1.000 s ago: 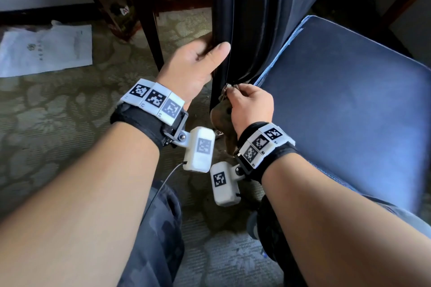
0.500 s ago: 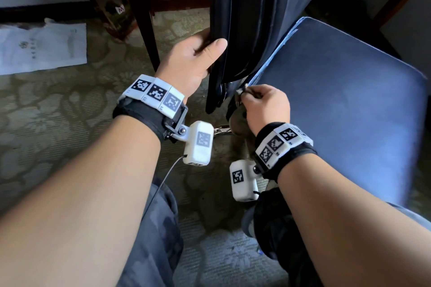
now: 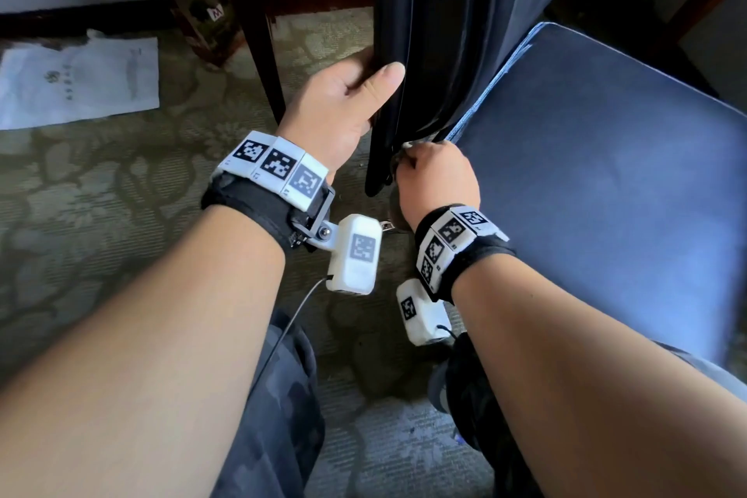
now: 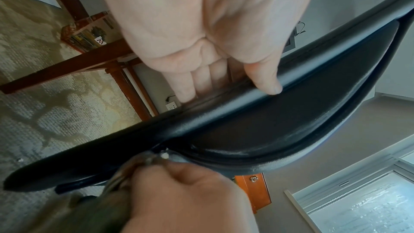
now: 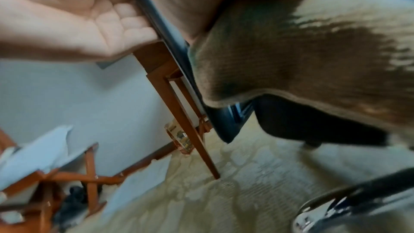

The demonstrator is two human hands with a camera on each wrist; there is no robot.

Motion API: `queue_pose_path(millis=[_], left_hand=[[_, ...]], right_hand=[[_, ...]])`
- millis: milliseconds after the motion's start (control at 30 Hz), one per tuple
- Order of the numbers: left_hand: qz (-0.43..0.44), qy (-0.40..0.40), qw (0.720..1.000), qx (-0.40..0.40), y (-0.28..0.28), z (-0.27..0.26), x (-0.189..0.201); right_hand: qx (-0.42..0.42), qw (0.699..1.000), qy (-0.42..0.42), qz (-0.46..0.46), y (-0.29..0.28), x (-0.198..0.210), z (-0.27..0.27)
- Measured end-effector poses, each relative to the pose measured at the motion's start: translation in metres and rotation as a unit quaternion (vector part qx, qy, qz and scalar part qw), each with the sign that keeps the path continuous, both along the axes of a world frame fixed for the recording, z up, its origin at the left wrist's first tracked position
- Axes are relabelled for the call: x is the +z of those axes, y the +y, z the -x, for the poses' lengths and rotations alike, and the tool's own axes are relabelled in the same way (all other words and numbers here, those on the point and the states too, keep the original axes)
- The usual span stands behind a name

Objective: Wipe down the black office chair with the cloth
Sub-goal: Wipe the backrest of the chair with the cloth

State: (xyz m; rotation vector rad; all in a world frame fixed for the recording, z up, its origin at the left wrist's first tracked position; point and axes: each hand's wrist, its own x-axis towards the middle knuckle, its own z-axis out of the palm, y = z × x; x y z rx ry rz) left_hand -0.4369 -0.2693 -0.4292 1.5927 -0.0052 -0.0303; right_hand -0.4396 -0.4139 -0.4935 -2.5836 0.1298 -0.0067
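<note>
While the left hand (image 3: 343, 109) holds the black chair back (image 3: 408, 53) edge, the right hand (image 3: 436, 182) squeezes a brown cloth (image 5: 302, 56) against its bottom.

- Head view: from above, facing down and forward over both forearms at the chair (image 3: 424, 53) edge.
- Left wrist view: close under the palm, looking along the fingers (image 4: 190, 84).
- Right wrist view: very close, blurred.
- Shared by all: chair edge, table leg (image 3: 258, 32).

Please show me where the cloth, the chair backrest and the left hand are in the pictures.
cloth (image 5: 313, 56): right wrist view, on its brown fabric.
chair backrest (image 4: 291, 116): left wrist view, on its black face.
left hand (image 3: 343, 101): head view, on its back.
</note>
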Motion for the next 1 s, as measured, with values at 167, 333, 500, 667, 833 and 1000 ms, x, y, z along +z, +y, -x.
queue_pose_path(millis=[167,333,500,667,833,1000], left_hand=[[0.005,0.007,1.0,-0.007,0.001,-0.003,-0.003],[0.003,-0.005,1.0,0.007,0.001,-0.002,-0.006],[0.001,0.007,1.0,0.0,0.005,0.001,-0.003],[0.021,0.008,1.0,-0.008,0.003,0.0,-0.007],[0.058,0.027,0.998,-0.016,-0.003,0.005,-0.003],[0.052,0.049,0.997,-0.015,0.002,0.006,-0.001]], right_hand=[[-0.034,0.999,0.011,-0.04,-0.017,0.001,0.001],[-0.097,0.979,-0.035,-0.174,-0.013,0.004,-0.002],[-0.045,0.993,0.015,-0.105,-0.008,0.001,-0.001],[-0.1,0.984,0.014,-0.144,-0.031,0.003,0.003],[-0.102,0.968,-0.042,-0.226,-0.011,0.003,0.004],[-0.011,0.996,0.027,-0.085,-0.009,0.004,0.002]])
